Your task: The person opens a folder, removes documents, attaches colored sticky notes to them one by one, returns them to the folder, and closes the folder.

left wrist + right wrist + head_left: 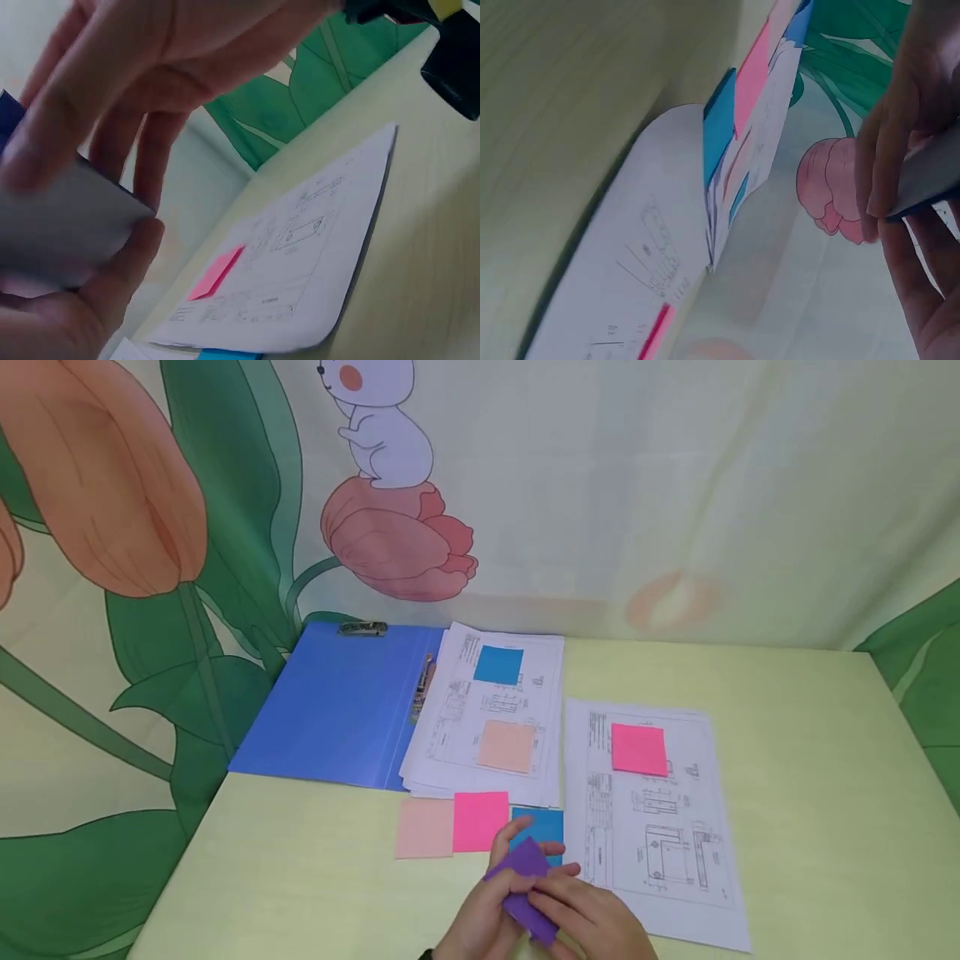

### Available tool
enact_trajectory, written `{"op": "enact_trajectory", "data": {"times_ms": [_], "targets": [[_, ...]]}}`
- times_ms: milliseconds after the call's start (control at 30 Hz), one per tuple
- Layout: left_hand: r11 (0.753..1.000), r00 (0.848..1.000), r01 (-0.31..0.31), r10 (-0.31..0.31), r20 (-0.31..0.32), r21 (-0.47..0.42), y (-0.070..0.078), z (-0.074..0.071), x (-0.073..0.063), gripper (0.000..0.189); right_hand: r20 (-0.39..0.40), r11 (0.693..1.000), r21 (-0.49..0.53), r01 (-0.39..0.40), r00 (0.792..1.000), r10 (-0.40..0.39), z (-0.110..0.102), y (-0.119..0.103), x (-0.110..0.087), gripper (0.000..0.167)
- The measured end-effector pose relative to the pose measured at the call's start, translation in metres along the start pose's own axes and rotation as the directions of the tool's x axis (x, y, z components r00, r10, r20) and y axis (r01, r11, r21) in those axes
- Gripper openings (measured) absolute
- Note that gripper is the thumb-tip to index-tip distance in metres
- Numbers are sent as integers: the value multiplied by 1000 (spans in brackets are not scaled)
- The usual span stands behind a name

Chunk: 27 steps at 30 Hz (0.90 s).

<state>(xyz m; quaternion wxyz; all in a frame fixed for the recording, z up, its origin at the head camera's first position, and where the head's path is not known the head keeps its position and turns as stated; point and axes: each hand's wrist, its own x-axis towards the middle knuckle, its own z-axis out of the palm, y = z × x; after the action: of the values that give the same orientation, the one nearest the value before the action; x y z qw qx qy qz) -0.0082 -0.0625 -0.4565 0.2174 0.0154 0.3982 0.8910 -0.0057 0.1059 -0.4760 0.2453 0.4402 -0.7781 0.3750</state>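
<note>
Low in the head view, a purple sticky-note pad (pixel 527 858) is held at a tilt between both hands. My left hand (pixel 480 906) grips it with the thumb over its face and the fingers behind. From the right, my right hand (pixel 596 914) pinches its lower edge. Both wrist views show the pad's greyish side (pixel 67 225) between the fingers. Just beyond the hands, a blue sticky-note pad (pixel 536 827) is partly covered by the left fingers. A hot pink pad (pixel 482 821) and a pale pink pad (pixel 425 828) lie in a row beside it.
An open blue clip folder (pixel 337 710) lies at the back left. Its stack of printed drawings (pixel 457 735) bears a blue note (pixel 498 665) and a peach note (pixel 506 747). To the right, a separate drawing sheet (pixel 615 860) carries a hot pink note (pixel 639 749). A printed curtain hangs behind.
</note>
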Motion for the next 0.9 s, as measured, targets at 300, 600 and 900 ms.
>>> {"op": "enact_trajectory", "data": {"times_ms": [300, 600, 900], "targets": [[998, 987, 2, -12, 157, 68, 0, -2, 1, 43, -61, 908, 323, -267, 951, 302, -19, -10, -1, 36], [1000, 995, -5, 5, 104, 5, -4, 8, 2, 34, -195, 837, 459, -297, 885, 422, -19, -13, 1, 36], [999, 991, 32, -37, 129, 43, -4, 9, 0, 31, -139, 701, 554, -450, 780, 610, -27, -22, 8, 23]]}}
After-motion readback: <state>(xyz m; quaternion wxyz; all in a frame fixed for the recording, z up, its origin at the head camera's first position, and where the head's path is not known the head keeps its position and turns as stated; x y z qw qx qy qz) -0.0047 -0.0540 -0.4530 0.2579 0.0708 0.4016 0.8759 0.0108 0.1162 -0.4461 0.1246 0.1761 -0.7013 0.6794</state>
